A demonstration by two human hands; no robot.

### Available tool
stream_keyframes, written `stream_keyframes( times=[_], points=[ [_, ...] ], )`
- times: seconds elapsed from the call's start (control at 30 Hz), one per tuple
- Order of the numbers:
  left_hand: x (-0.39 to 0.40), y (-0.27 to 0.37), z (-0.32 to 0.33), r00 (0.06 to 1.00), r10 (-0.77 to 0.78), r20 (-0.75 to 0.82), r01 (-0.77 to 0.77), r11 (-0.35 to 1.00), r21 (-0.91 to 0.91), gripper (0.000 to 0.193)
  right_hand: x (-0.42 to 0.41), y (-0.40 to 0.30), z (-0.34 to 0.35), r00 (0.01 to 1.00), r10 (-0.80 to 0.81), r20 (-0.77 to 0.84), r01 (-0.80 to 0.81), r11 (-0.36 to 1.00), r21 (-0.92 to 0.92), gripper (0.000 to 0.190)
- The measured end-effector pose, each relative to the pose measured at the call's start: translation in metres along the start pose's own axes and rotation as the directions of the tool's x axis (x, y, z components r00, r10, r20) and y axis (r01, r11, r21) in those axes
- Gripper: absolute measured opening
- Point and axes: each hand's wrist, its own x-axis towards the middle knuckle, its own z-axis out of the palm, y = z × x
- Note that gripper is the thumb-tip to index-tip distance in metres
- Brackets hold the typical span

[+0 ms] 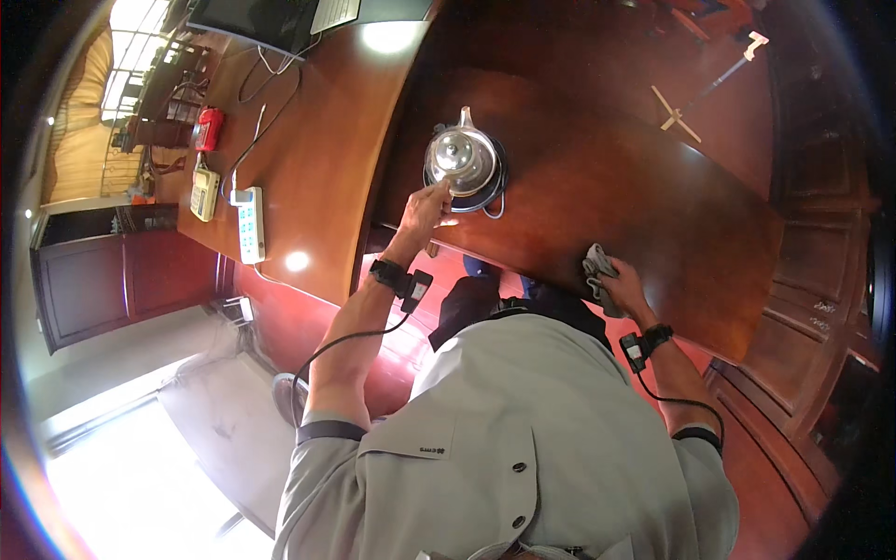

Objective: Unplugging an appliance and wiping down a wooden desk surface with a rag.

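A glass kettle [483, 164] with a shiny metal lid [451, 152] stands on a dark round base [470, 203], its spout facing away from me. My left hand [427, 210] has its fingers closed at the kettle's near side, apparently around the handle, which the hand mostly hides. Bunched in my right hand [625, 283] is a grey cloth [596, 264], held at the near edge of the dark wooden side table [560, 182]. Part of the cloth hangs down past that edge.
On the desk [329, 140] to the left lie a white power strip [250, 227], a beige telephone [204, 194], a red object [209, 129] and loose cables. A monitor [255, 24] stands farther back. Wooden cabinets [805, 294] line the right. A T-handled stick [724, 75] rises beyond the table.
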Motion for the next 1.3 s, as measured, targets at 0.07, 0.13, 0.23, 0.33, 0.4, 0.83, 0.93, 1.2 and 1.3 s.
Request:
stream_keyframes(
  times=[0.07,0.13,0.23,0.33,0.4,0.83,0.93,1.2,1.3],
  points=[
    [0.003,-0.005,-0.004,1.0,-0.004,-0.001,0.004,1.0,0.017,0.035,0.002,-0.047,-0.003,0.995,0.083,0.06,-0.081,0.996,-0.033,0.04],
    [0.004,-0.007,-0.004,1.0,-0.012,0.004,0.011,0.999,0.038,0.036,0.013,-0.062,0.007,0.998,0.039,0.047,-0.037,0.998,-0.041,0.041],
    [0.002,-0.004,0.004,0.996,-0.06,-0.06,0.062,0.998,0.033,0.037,0.053,-0.038,0.022,0.997,-0.071,0.012,0.071,0.996,-0.054,0.041],
    [-0.003,-0.009,0.0,0.998,-0.015,-0.059,0.016,1.0,0.026,0.037,0.086,-0.076,0.045,0.981,-0.194,0.001,0.194,0.98,0.039,0.034],
    [-0.002,-0.02,-0.01,0.994,0.078,-0.081,-0.071,0.994,0.087,0.036,0.099,-0.124,0.05,0.988,-0.018,0.151,-0.055,0.884,0.465,0.027],
    [0.011,-0.047,-0.018,0.885,0.099,-0.454,-0.076,0.995,0.068,0.059,0.174,-0.115,0.087,0.991,0.074,0.109,-0.126,0.78,0.613,0.025],
    [0.029,-0.047,-0.016,0.879,0.04,-0.476,0.001,0.996,0.085,0.065,0.173,-0.123,0.091,0.972,0.11,0.208,-0.218,0.756,0.617,0.032],
    [0.047,-0.059,-0.013,0.902,-0.016,-0.432,-0.035,0.993,-0.109,0.053,0.185,-0.132,0.105,0.971,0.145,0.191,-0.228,0.803,0.551,0.027],
    [0.039,-0.041,-0.012,0.904,-0.041,-0.425,-0.019,0.991,-0.134,0.051,0.186,-0.129,0.104,0.966,0.168,0.196,-0.251,0.795,0.552,0.026]
  ],
)
